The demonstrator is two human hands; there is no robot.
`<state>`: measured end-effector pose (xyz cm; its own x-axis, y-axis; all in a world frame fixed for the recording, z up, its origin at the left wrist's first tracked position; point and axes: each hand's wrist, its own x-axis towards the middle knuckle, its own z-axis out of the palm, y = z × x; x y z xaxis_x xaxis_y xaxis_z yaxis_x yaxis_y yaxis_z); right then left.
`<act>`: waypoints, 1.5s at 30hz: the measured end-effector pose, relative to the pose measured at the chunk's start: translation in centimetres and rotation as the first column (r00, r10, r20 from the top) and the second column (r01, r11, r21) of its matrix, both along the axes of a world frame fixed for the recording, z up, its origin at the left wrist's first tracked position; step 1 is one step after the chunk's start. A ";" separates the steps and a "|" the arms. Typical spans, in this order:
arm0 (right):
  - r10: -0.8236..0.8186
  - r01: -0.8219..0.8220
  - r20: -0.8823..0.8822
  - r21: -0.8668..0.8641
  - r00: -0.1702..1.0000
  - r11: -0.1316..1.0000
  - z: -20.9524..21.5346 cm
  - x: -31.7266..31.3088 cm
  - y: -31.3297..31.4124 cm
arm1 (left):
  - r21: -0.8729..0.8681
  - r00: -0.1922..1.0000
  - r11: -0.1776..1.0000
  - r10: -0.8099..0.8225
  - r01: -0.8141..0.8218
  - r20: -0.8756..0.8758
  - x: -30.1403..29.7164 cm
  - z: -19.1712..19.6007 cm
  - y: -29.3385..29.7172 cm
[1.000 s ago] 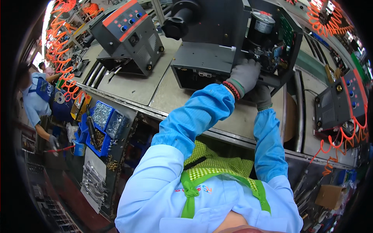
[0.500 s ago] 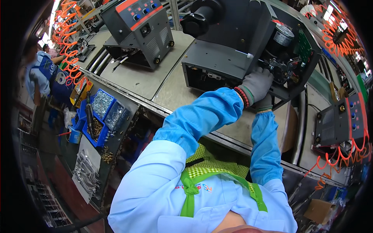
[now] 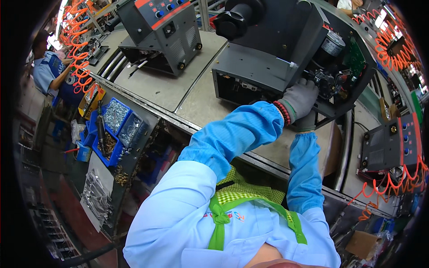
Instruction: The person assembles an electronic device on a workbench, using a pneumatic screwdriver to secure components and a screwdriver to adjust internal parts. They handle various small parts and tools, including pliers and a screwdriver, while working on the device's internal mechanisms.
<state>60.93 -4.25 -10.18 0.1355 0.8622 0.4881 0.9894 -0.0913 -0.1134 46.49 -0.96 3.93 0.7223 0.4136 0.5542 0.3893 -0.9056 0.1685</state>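
Note:
In front of me is a dark grey welding machine (image 3: 254, 67) with its side compartment uncovered. Inside that bay sit a silver-topped cylindrical motor (image 3: 333, 43), a wire-feed mechanism (image 3: 328, 82) and a green circuit board (image 3: 356, 58). My left hand (image 3: 300, 100), in a grey glove with a red bead bracelet at the wrist, reaches to the bay's near edge beside the feed mechanism. Its fingers are curled together, and what they grip is hidden. Just below it my right hand (image 3: 306, 123), also gloved, is mostly covered by the left hand and the housing; its fingers do not show.
Another welding machine (image 3: 165, 38) stands to the left, and a third (image 3: 391, 143) at the right with orange coiled hoses (image 3: 393, 183). Blue bins (image 3: 117, 117) of screws, a powered screwdriver (image 3: 102, 129) and metal strips (image 3: 96, 196) lie on the side bench. A co-worker (image 3: 47, 69) is far left.
The scene has shifted slightly within the view. My left hand stays at the bay's edge, while less of my right glove shows. The co-worker at the left has moved an arm forward.

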 end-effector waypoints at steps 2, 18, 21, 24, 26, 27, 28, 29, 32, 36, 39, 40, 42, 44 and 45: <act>-0.003 0.003 -0.005 -0.018 1.000 1.000 0.3 -0.1 -0.2 | -0.008 1.000 1.000 -0.010 0.010 0.014 0.1 -0.2 -0.1; 0.024 -0.024 -0.002 0.014 1.000 1.000 1.6 -1.1 -1.0 | 0.021 1.000 1.000 0.005 -0.005 0.013 0.1 -0.1 -0.3; 0.068 -0.071 0.028 0.116 0.997 0.991 0.4 -1.2 -0.8 | 0.059 1.000 0.998 0.022 -0.022 -0.004 -0.1 -0.3 -0.2; 0.058 -0.059 0.010 0.112 0.998 0.992 0.2 -0.9 -0.5 | 0.076 1.000 0.997 0.018 -0.018 0.002 0.0 -0.3 0.1; 0.046 -0.047 0.005 0.106 0.999 0.993 0.3 -0.9 -0.3 | 0.099 1.000 0.995 0.024 -0.026 0.017 -0.2 -0.3 0.2; 0.042 -0.042 0.000 0.101 0.999 0.994 0.4 -0.8 -0.4 | 0.084 1.000 0.996 0.017 -0.019 0.016 -0.1 -0.2 0.1; 0.038 -0.037 -0.007 0.097 0.999 0.995 0.5 -0.6 -0.3 | 0.072 1.000 0.997 0.012 -0.013 0.015 0.0 -0.2 0.0; 0.035 -0.034 -0.014 0.098 0.999 0.995 0.4 -0.6 -0.4 | 0.059 1.000 0.998 0.006 -0.007 0.014 0.0 -0.1 -0.1; 0.020 -0.016 -0.038 0.117 0.999 0.993 0.1 -0.9 -0.7 | 0.046 0.999 0.999 0.002 -0.005 0.051 0.3 -0.5 -0.2; 0.039 -0.009 -0.165 0.181 0.986 0.983 -0.1 -2.1 -0.9 | 0.023 0.998 0.999 0.029 -0.030 0.061 0.8 -1.1 0.0; 0.030 -0.033 -0.169 -0.020 0.985 0.999 1.9 -2.6 -1.4 | -0.032 1.000 0.999 -0.005 0.005 -0.022 1.1 -1.2 0.1; 0.076 -0.061 -0.197 0.078 0.977 0.995 0.6 -2.4 -1.1 | -0.020 1.000 0.999 -0.029 0.029 -0.011 1.1 -1.2 0.2; 0.112 -0.088 -0.161 0.149 0.981 0.985 1.0 -3.4 -1.0 | -0.015 1.000 1.000 -0.011 0.011 -0.011 0.8 -1.5 0.4; 0.109 -0.076 -0.207 0.160 0.972 0.984 1.2 -3.7 -0.5 | -0.037 0.996 0.999 0.013 -0.016 -0.084 0.5 -0.3 0.1; 0.124 -0.069 -0.278 0.200 0.952 0.977 0.4 -3.9 0.0 | 0.012 0.995 0.999 0.038 -0.037 -0.096 0.4 -0.6 0.5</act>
<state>57.05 -4.26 -9.77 0.2143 0.7757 0.5937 0.9149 0.0534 -0.4001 46.88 -0.48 3.28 0.7564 0.4361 0.4875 0.4372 -0.8915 0.1191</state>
